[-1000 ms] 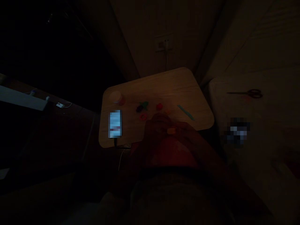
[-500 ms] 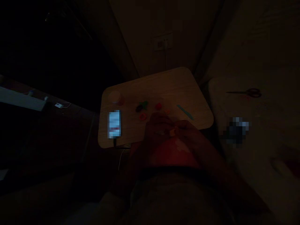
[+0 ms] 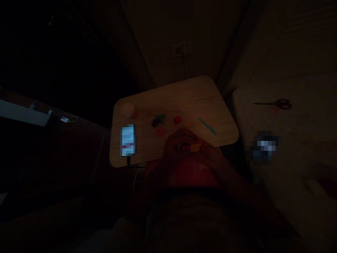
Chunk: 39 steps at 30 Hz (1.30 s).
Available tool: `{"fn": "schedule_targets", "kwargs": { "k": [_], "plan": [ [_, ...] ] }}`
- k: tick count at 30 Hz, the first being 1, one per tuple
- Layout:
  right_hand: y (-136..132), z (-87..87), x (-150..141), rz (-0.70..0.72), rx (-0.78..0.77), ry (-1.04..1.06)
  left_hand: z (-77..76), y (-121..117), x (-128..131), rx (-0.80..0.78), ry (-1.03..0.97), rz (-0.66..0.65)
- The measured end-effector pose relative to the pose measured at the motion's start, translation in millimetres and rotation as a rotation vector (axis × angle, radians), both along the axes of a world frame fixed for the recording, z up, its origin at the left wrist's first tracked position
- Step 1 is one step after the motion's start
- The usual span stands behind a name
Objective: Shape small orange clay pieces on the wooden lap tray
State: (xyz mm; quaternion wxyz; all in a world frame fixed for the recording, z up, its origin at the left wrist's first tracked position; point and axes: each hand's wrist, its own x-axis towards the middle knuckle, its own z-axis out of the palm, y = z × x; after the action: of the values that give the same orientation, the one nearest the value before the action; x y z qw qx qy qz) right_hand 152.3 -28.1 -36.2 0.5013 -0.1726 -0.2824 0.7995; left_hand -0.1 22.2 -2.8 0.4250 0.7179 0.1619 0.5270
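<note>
The scene is very dark. A small orange block [image 3: 195, 147], which looks like modelling clay, sits between my two hands just over the near edge of the small table. My right hand [image 3: 210, 154] grips it from the right with bent fingers. My left hand [image 3: 176, 143] curls round its left side, the fingers pressed to it. Just beyond my hands on the tabletop lie a small orange piece [image 3: 187, 125], a red lump [image 3: 177, 119], a red ring [image 3: 159, 131], a dark lump [image 3: 156, 122] and a green piece [image 3: 161, 118].
A teal plastic knife [image 3: 207, 126] lies at the right of the wooden table [image 3: 168, 95]. At the left are a lidded tub [image 3: 127, 110] and a lit phone [image 3: 127, 140] with a cable. Scissors [image 3: 276, 104] rest on the pale surface to the right. A wall socket [image 3: 182, 47] holds a plug.
My fingers have shifted around the orange block, which now shows more openly between my hands. The pieces on the table stay put; the view has moved slightly.
</note>
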Motion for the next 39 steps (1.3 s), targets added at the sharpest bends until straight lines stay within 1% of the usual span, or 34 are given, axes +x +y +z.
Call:
{"fn": "schedule_targets", "kwargs": {
  "k": [3, 5, 8, 13, 15, 18, 20, 22, 24, 27, 29, 32, 35, 39],
  "plan": [
    [1.0, -4.5, 1.9, -0.031, -0.034, -0.053, 4.0, 1.7, -5.6, 0.033, 0.092, 0.035],
    [1.0, -6.2, 4.7, -0.024, -0.048, -0.093, 6.7, 2.4, -9.5, 0.066, 0.162, 0.058],
    [0.3, -2.9, 8.9, -0.014, -0.024, -0.134, 8.2, 4.1, -13.1, 0.129, 0.212, 0.063],
    [-1.7, 5.2, 10.8, -0.061, -0.028, -0.103, 6.9, 5.3, -13.7, 0.110, 0.156, 0.074],
    [-1.8, 3.7, 9.3, -0.052, -0.034, -0.103, 7.5, 4.5, -13.1, 0.084, 0.152, 0.070],
    [-1.4, -1.3, 5.7, -0.020, -0.014, -0.106, 9.4, 4.9, -11.7, 0.081, 0.146, 0.029],
    [-1.6, -3.2, 2.7, -0.009, -0.002, -0.096, 9.7, 7.0, -10.7, 0.140, 0.119, -0.005],
    [-2.9, -3.1, 0.0, -0.035, -0.012, -0.071, 8.5, 9.5, -10.1, 0.199, 0.107, -0.013],
    [-4.8, -2.0, -1.1, -0.068, -0.050, -0.047, 6.2, 11.2, -10.0, 0.236, 0.121, 0.000],
    [-6.7, -2.5, 0.6, -0.076, -0.109, -0.052, 2.1, 12.4, -11.0, 0.250, 0.177, 0.032],
    [-6.1, -5.3, 2.9, -0.077, -0.114, -0.058, -0.3, 13.5, -11.8, 0.268, 0.221, 0.045],
    [-3.5, -8.4, 5.1, -0.078, -0.098, -0.075, -2.5, 15.9, -12.1, 0.336, 0.244, 0.051],
    [-1.7, -3.5, 4.6, -0.076, -0.090, -0.094, -1.4, 15.3, -11.4, 0.357, 0.211, 0.065],
    [-2.2, 7.7, 1.5, -0.091, -0.091, -0.072, 4.6, 9.8, -11.7, 0.268, 0.191, 0.070]
  ]
}}
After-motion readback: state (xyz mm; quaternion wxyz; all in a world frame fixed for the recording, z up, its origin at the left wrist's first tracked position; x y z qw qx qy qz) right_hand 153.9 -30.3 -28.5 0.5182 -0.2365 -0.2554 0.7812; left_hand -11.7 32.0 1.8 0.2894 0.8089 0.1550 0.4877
